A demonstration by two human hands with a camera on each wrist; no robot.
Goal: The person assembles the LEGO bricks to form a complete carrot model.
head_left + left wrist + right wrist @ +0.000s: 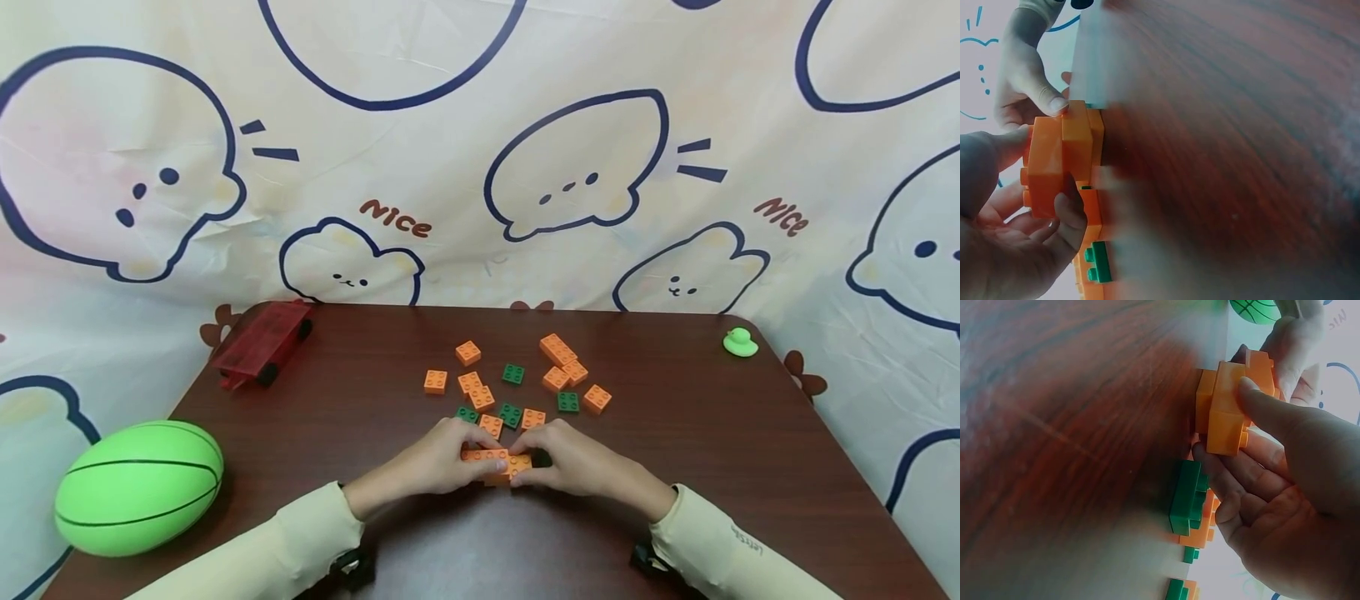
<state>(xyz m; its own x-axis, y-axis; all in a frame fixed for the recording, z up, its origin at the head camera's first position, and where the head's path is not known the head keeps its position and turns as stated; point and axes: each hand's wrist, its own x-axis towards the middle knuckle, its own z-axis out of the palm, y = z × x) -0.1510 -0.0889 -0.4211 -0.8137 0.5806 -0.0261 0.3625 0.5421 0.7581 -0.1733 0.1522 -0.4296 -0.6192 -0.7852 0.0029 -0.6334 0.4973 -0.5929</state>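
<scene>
Over the near middle of the table, both hands hold a small stack of orange toy building bricks. The left hand pinches the long upper orange brick between thumb and fingers. From the other side, the right hand grips a second orange brick, its thumb pressed on that brick's side. The upper brick overlaps the second one, and a third orange brick sits below. Whether all the studs are fully pressed together I cannot tell. Close by the right hand's fingers stands a green brick, mostly hidden in the head view.
Several loose orange bricks and green bricks lie beyond the hands. A green ball rests at the table's left edge, a red toy car at the back left, and a small green duck at the back right.
</scene>
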